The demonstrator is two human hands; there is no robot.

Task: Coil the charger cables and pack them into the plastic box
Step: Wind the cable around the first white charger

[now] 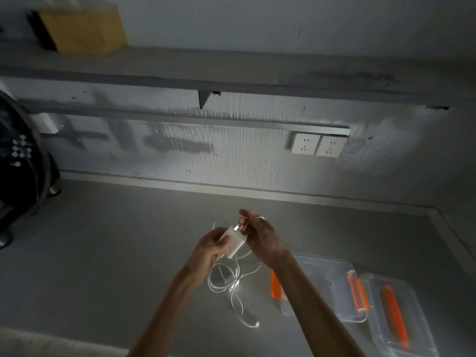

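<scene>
My left hand (210, 247) grips a white charger brick (234, 240) held above the grey floor. My right hand (262, 238) pinches the white cable's plug end right at the brick's top. The rest of the white cable (231, 284) hangs below both hands in loose loops and trails on the floor, ending in a small connector (253, 324). To the right stands the clear plastic box (332, 300) with orange latches, open. Its clear lid (412, 331) with an orange handle lies beside it further right.
A wall with two white sockets (318, 146) rises behind the floor, under a grey shelf (231, 73) that carries a cardboard box (85, 29). A dark bag on a metal-framed chair (23, 163) stands at the left.
</scene>
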